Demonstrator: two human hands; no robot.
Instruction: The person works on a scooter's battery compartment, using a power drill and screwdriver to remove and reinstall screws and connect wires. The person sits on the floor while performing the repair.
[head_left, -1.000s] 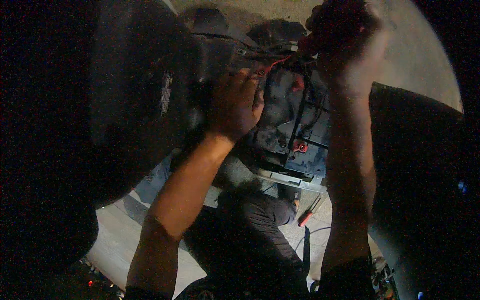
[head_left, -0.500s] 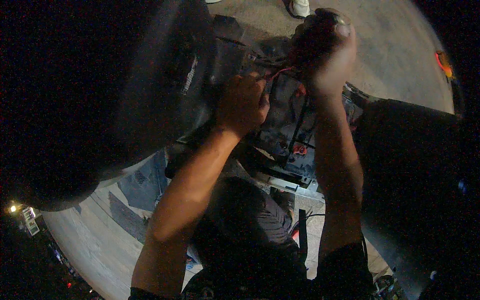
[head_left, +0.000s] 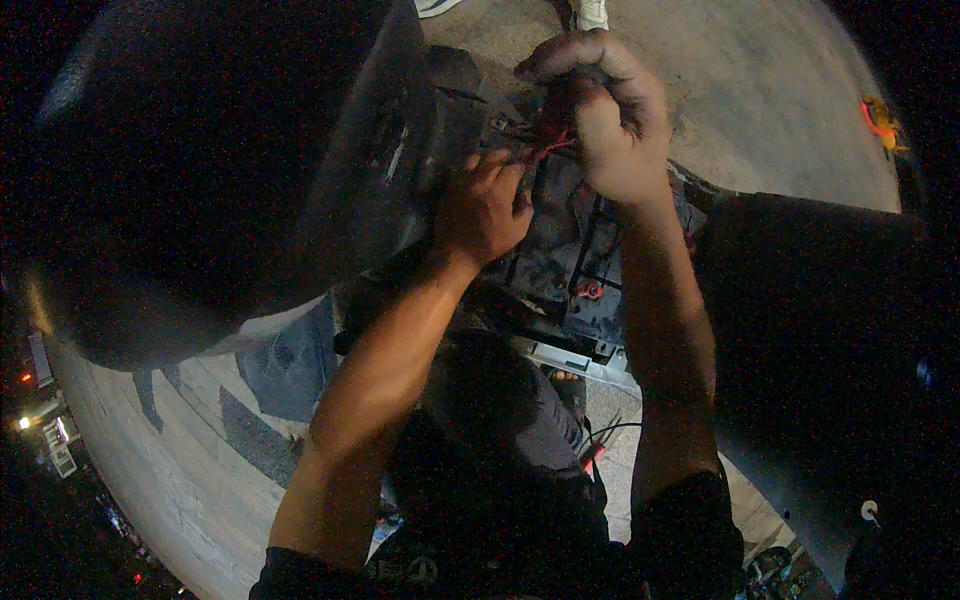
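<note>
My left hand (head_left: 485,208) rests low over the dark compartment, its fingers apart and partly bent. Thin red wires (head_left: 545,150) run from beside its fingertips toward my right hand. Above the far part of the compartment, my right hand (head_left: 628,125) is raised, its thumb and fingers curled inward. Shadow hides whatever lies between those fingers. Under both hands, the dusty black compartment (head_left: 545,262) holds dark box-like parts and black straps or cables. A red fitting (head_left: 590,289) sits on one box near its front.
A large black padded shape (head_left: 240,190) stands on the left, and a dark panel (head_left: 800,330) at right. A metal edge (head_left: 575,362) borders the compartment's near side. Beyond it lies concrete floor (head_left: 740,100), with another person's shoe (head_left: 592,14). A black cable (head_left: 615,428) hangs nearby.
My right hand has turned and shifted left, showing its curled thumb and fingers more clearly. My left hand's fingers have loosened and spread beside the red wires.
</note>
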